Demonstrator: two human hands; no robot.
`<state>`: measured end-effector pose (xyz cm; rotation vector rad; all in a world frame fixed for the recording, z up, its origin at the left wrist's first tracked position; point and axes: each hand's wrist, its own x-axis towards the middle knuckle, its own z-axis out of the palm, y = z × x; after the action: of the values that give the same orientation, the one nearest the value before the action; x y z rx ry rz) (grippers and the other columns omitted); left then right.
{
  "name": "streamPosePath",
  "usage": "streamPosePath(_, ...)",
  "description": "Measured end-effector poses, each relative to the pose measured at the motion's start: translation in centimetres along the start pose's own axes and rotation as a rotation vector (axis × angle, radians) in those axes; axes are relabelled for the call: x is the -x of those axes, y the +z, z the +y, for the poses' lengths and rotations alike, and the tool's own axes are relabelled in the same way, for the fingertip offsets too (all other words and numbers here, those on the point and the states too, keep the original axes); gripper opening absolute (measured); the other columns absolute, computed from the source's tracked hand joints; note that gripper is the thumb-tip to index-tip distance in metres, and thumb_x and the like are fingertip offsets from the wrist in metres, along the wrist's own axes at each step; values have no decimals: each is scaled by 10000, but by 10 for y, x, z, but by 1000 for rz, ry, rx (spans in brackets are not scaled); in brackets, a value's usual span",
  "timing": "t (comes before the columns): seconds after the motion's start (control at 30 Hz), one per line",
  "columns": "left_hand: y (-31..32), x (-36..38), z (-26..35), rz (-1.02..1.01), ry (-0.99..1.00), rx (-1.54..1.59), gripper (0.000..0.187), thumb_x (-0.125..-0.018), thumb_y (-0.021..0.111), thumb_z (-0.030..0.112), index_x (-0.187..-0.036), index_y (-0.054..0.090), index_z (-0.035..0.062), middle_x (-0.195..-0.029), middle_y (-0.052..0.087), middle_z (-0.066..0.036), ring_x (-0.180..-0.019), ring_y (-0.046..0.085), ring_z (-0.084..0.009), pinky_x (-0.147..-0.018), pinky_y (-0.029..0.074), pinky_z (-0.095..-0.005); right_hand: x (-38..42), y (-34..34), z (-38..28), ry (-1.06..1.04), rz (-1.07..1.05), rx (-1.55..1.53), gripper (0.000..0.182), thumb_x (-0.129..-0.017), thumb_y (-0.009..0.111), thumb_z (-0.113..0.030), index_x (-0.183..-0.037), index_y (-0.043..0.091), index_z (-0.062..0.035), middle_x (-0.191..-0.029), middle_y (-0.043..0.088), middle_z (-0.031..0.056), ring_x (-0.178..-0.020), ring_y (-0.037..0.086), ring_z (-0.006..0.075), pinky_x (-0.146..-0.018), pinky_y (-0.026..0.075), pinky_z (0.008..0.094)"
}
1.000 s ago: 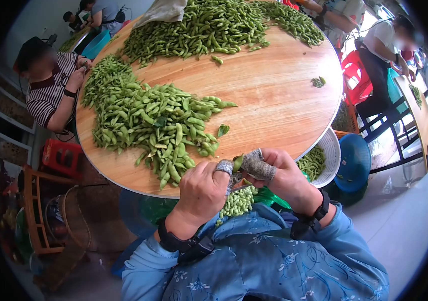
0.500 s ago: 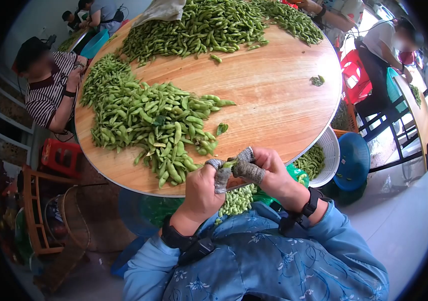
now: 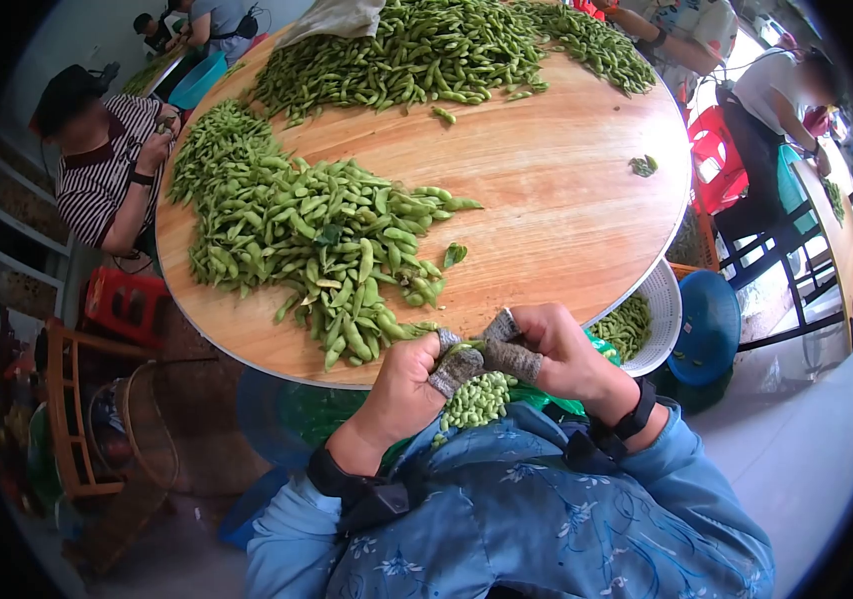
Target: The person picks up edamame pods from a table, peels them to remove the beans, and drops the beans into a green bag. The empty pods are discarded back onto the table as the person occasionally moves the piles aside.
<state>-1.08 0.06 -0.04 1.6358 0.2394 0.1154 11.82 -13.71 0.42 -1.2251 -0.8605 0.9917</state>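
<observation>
Head view: left hand [image 3: 401,377] pinched a green edamame pod [image 3: 464,346] between thumb and forefinger, both in grey knit finger covers [image 3: 456,371]. Right hand [image 3: 574,364] met it at the pod's right end, covered thumb below and forefinger above; could not tell whether these gripped the pod or only touched it. Pod sat just off the near rim of the round wooden tabletop [image 3: 536,190], above a heap of shelled beans [image 3: 476,399] near the wearer's lap. Main pod pile [image 3: 316,235] spread over the left of the tabletop, its near end just beside the left hand; a loose leaf [image 3: 455,256] lay at the pile's right edge. Second, larger pile [image 3: 406,60] along the far side, pale cloth [image 3: 331,20] over its left part. Right of the wearer, below table height: white perforated basket [image 3: 664,314] holding pods, blue basin [image 3: 708,324] just beside it. Green plastic [image 3: 601,349] showed behind the right wrist. Person in a striped shirt [image 3: 90,200] at the tabletop's left side, hands raised together near its edge.
</observation>
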Motion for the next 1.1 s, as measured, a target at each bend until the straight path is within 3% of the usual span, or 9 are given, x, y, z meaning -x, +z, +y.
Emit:
streamPosePath(0.1,2,5,0,4,-105,162,106,-860,533,97,-823,557,1,-686,527,28,-638,447,-31,-576,389,-196,4,-2,0,69,-71,36,131,-831,584,-86,-864,579,41,-742,593,38,-700,513,74,-608,429,239)
streamPosePath(0.2,0,4,-6,13,-160,147,142,-865,498,128,-823,554,5,-664,509,32,-605,420,-32,-534,348,-193,5,1,1,-42,-58,183,104,-814,579,-60,-837,576,42,-699,575,47,-686,496,71,-590,415,237)
streamPosePath(0.27,0,3,-8,19,-135,68,144,-870,474,141,-839,551,23,-673,495,40,-581,410,-34,-515,320,-180,5,2,-1,-101,-33,513,88,-802,579,-47,-816,570,39,-681,556,53,-673,485,70,-586,413,240)
streamPosePath(0.47,-2,2,10,13,-315,337,163,-856,421,92,-861,562,10,-665,507,16,-604,418,-37,-531,342,-205,3,9,6,53,108,1,107,-833,567,-57,-840,563,49,-771,595,37,-739,522,70,-649,446,238)
streamPosePath(0.7,0,1,8,53,-216,381,154,-879,480,121,-944,538,-6,-792,575,-18,-700,500,-44,-591,399,-186,2,8,-1,127,190,26,108,-836,561,-35,-887,565,60,-799,606,45,-774,538,73,-679,455,234)
streamPosePath(0.77,3,-1,-6,83,-52,213,133,-847,538,61,-949,529,-23,-846,597,-40,-746,530,-60,-635,440,-208,2,11,-1,49,154,31,95,-821,563,-15,-878,570,61,-781,612,48,-749,540,74,-644,457,236)
streamPosePath(0.9,-1,-2,-8,69,-27,71,162,-796,565,-17,-951,522,-36,-846,601,-42,-741,536,-70,-651,457,-241,1,11,1,17,139,92,84,-808,566,-4,-865,574,58,-760,614,46,-719,541,77,-599,453,238)
streamPosePath(0.97,-2,-2,-13,40,63,-105,161,-792,542,-21,-951,521,-38,-832,596,-38,-732,532,-68,-654,454,-244,2,9,-4,-88,59,355,77,-806,563,-4,-858,578,51,-741,607,34,-687,537,78,-572,446,239)
streamPosePath(1.1,-2,1,-2,50,-75,56,180,-783,515,-32,-963,523,-30,-830,584,-34,-766,526,-73,-675,451,-249,1,10,-4,-176,58,466,92,-818,572,-32,-867,577,46,-745,599,17,-681,531,73,-580,443,241)
